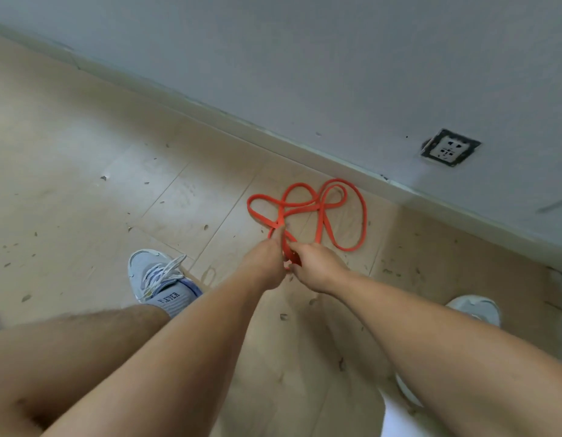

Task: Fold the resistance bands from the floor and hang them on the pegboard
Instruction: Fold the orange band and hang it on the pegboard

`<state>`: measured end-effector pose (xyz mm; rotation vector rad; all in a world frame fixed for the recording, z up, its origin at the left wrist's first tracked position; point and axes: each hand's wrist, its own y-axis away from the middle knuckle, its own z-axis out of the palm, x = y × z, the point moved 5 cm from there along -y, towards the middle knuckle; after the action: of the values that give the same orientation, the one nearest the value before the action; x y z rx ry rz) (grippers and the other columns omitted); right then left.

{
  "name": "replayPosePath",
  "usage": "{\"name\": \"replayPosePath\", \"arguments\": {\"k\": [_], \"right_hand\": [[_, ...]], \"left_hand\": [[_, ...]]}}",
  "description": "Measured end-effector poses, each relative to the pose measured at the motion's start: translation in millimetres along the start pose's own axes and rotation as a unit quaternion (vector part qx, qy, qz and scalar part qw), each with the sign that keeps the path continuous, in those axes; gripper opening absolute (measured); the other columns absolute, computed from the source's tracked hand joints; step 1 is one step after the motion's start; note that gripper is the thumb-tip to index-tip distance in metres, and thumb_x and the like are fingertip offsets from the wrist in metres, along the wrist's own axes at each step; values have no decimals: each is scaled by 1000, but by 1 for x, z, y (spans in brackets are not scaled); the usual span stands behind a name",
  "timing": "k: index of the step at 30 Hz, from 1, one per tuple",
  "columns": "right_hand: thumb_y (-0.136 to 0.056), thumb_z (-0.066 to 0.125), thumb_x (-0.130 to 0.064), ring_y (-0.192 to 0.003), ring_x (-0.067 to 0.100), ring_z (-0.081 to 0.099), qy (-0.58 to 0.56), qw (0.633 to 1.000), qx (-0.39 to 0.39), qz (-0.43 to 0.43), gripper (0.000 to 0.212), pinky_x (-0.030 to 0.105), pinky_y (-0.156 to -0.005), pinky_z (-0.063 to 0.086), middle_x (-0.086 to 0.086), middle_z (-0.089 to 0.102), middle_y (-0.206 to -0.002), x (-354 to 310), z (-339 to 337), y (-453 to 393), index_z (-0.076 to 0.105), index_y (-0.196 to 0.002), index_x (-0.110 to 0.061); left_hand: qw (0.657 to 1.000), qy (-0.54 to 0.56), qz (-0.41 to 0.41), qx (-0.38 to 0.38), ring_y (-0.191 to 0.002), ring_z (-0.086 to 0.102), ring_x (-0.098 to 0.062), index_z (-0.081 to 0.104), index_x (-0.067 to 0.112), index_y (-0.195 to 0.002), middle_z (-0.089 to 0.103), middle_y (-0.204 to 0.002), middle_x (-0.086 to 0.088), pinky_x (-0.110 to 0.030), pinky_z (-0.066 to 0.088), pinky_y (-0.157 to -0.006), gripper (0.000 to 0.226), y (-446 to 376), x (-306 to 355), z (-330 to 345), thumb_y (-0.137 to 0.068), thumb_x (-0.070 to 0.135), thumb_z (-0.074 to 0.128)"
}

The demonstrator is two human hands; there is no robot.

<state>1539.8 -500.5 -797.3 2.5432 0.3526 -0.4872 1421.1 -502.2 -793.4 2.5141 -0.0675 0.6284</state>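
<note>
Both hands reach down together at the near end of one orange band (323, 212) lying in loose loops on the floor (84, 171). Left hand (267, 263) has its fingers curled round a strand of the band, with the thumb up along it. Right hand (314, 269) sits just beside the left, fingers bent and pinching the same bunched end; the exact grip is partly hidden behind the knuckles. Both forearms stretch forward and nearly meet at the wrists.

Most of the band lies beyond the hands, spread in several overlapping loops, its far loop close to the skirting board (304, 149) but apart from it. Beyond the board rises a grey wall (304, 58) with one socket (450, 148) set low in it, to the right of the band.

Open floor stretches wide to the left of the band and between the feet; the wall closes off the far right side. Two shoes show: one (161, 279) to the left of the arms, another (476, 307) at the right, mostly hidden by the right forearm. Small dark scraps are scattered over the tiles.
</note>
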Motion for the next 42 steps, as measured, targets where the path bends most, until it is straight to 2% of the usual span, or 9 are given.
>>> {"name": "replayPosePath", "arguments": {"k": [3, 6, 11, 16, 21, 24, 29, 38, 42], "right_hand": [[-90, 62, -19, -103, 32, 67, 67, 996, -15, -63, 15, 36, -77, 50, 5, 73, -106, -17, -60, 12, 68, -104, -22], [-87, 62, -22, -94, 29, 68, 141, 986, 5, -86, 10, 41, -78, 56, 2, 73, -97, -24, -127, 34, 65, -92, -30], [-89, 67, -17, -89, 29, 70, 152, 982, 86, -71, 20, 35, -73, 53, 8, 78, -94, -27, -225, 82, 78, -105, -17], [-85, 82, -25, -81, 10, 70, -65, 985, 154, -51, 21, 29, -76, 53, -10, 75, -82, -9, -272, 117, 80, -105, -29], [-85, 84, -13, -101, 4, 72, -255, 953, 92, -135, 29, 23, -91, 57, -12, 76, -104, -23, -255, 130, 71, -106, -29], [-88, 82, -22, -77, 3, 71, -264, 954, 83, -111, 12, 15, -72, 53, -10, 71, -76, -27, -253, 132, 71, -83, -18], [-87, 82, -25, -72, 15, 69, -244, 962, 55, -112, 21, 30, -75, 61, 2, 65, -75, -22, -245, 125, 68, -83, -10], [-89, 81, -25, -52, -2, 53, -196, 973, 41, -115, 9, 14, -55, 45, -20, 56, -54, -10, -227, 101, 75, -95, -21], [-91, 80, -23, -58, 12, 63, -176, 979, 37, -91, 14, 24, -60, 54, -6, 64, -65, 2, -211, 92, 77, -103, -17]], "left_hand": [[996, 22, 54, 61, -107, 67, -31, 53, 25, -138, 71, -113, -7, -39, 53, -83, 52, 3, 19, -31, -88, 22, 68], [987, 10, 119, 110, -86, 65, -27, 63, 28, -104, 64, -81, 5, -37, 48, -68, 20, 16, 49, -69, -87, 37, 70], [966, 35, 207, 148, -58, 46, -18, 54, 22, -66, 47, -57, 5, -31, 33, -53, 35, 44, 124, -142, -94, 39, 66], [947, 114, 262, 148, -58, 46, -15, 65, 18, -72, 54, -61, 3, -31, 35, -56, 24, 78, 185, -202, -93, 31, 67], [939, 126, 312, 69, -60, 55, -13, 69, 8, -79, 60, -62, 1, -31, 44, -63, 32, 119, 219, -232, -85, 39, 68], [940, 111, 306, 107, -62, 51, -17, 68, 7, -76, 56, -65, -11, -42, 43, -61, 57, 132, 214, -246, -79, 65, 70], [927, 204, 257, 182, -63, 46, -22, 69, 2, -80, 50, -64, -10, -32, 37, -59, 38, 123, 169, -248, -90, 39, 73], [888, 310, 187, 283, -58, 48, -16, 67, 13, -71, 49, -64, -6, -29, 46, -60, 23, 116, 127, -272, -91, 23, 72], [858, 342, 156, 349, -60, 54, -16, 70, 18, -74, 57, -67, -3, -35, 52, -67, 17, 117, 104, -291, -88, 27, 73]]}}
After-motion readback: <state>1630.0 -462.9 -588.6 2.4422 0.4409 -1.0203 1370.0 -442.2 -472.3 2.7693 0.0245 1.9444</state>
